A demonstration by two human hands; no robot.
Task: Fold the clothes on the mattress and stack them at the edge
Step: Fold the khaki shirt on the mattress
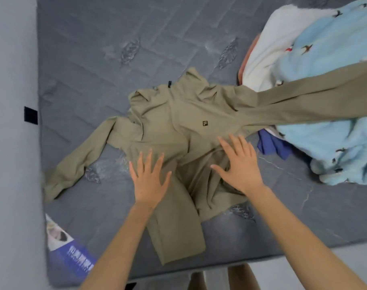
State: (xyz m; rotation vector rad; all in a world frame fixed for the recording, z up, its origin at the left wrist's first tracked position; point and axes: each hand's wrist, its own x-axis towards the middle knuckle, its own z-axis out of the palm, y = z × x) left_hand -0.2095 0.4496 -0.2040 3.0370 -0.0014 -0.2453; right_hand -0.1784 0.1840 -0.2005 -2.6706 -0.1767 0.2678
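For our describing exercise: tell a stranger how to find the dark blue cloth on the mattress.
Start at the grey mattress and go to the fluffy pale blue blanket heaped on its right side. Under the blanket's left edge, beside the khaki top, a small dark blue cloth pokes out. It alone is deep blue and smooth, not fleecy.

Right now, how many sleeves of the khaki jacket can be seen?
2. One sleeve lies toward the mattress's left edge; the other sleeve stretches right over the light blue blanket, its cuff out of frame.
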